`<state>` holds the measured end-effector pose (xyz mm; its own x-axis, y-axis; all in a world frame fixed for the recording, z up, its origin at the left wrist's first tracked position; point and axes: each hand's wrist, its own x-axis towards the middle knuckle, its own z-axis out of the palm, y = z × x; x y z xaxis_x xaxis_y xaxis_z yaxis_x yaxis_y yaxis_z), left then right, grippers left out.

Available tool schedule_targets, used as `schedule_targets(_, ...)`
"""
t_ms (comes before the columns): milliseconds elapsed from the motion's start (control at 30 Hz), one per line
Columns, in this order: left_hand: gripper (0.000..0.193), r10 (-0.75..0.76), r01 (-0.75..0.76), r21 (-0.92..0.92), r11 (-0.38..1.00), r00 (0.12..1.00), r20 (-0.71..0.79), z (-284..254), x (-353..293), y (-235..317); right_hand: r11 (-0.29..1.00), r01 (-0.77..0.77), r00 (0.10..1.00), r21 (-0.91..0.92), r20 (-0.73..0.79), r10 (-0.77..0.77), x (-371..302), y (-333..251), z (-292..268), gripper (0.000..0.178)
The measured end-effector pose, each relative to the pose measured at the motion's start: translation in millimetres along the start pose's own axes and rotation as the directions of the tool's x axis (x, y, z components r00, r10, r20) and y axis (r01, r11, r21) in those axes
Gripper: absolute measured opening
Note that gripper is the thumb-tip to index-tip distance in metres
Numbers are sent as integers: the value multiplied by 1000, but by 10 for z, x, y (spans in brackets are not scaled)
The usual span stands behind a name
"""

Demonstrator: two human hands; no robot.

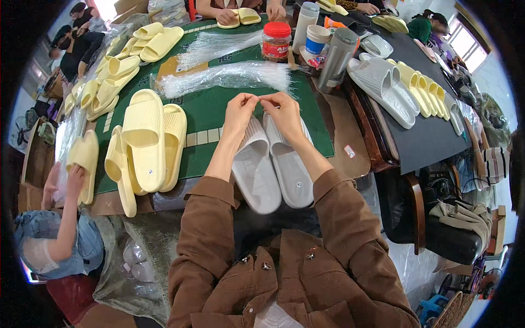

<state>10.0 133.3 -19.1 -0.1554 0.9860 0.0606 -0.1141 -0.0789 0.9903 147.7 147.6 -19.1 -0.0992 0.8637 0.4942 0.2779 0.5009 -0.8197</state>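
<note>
My left hand (240, 113) and my right hand (284, 112) meet fingertip to fingertip above the toe ends of two grey slippers (258, 183). Both hands are closed in a pinch. Whatever they hold is too small to make out. The slippers lie side by side at the edge of a green table mat (210, 159), heels toward me. Just beyond my fingers lies a bundle of thin clear plastic strands (229, 78), with another bundle (219, 48) farther back.
Pale yellow slippers (143, 143) are stacked at left, with more (158, 45) behind. A red-lidded jar (275, 41), a paper cup (315, 41) and a grey tumbler (338, 60) stand ahead to the right. Co-workers' hands (76, 177) handle yellow slippers. A black chair (437, 218) is at right.
</note>
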Motion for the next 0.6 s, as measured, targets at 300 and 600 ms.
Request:
schedule_targets(300,11,-7,6,2,1000,998,63,-38,31,-38,997,-70,997,9,39,70,-5,-36,-10,14)
schedule_targets(600,7,-14,14,5,1000,996,90,-30,57,-54,967,-177,984,183,41,173,2,-83,0,9)
